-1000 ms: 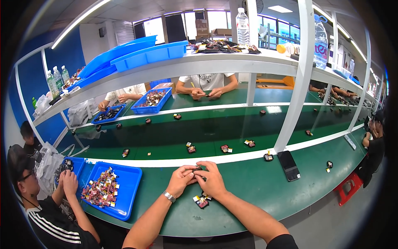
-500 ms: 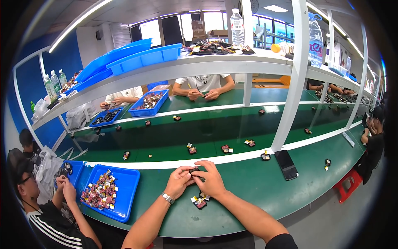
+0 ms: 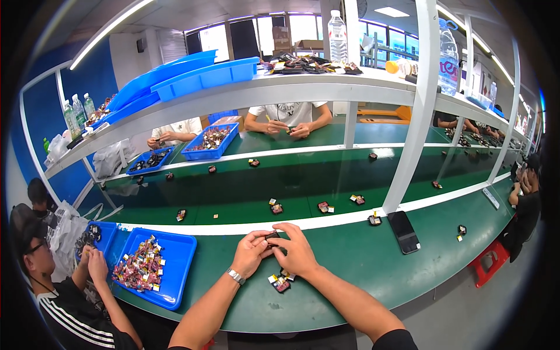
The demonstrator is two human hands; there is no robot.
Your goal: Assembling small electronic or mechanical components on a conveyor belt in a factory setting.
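One green table (image 3: 350,286) stretches before me, with one green belt (image 3: 245,195) on its far side. At my near left sits one blue tray (image 3: 188,248), heaped with parts too many to count. My two hands, left hand (image 3: 251,255) and right hand (image 3: 296,254), meet over the table. One black phone (image 3: 403,232) lies to the right, one loose part (image 3: 374,219) just left of it and another (image 3: 461,230) farther right. Between my thumbs and fingertips I pinch one small dark piece (image 3: 272,236), partly hidden, from both sides.
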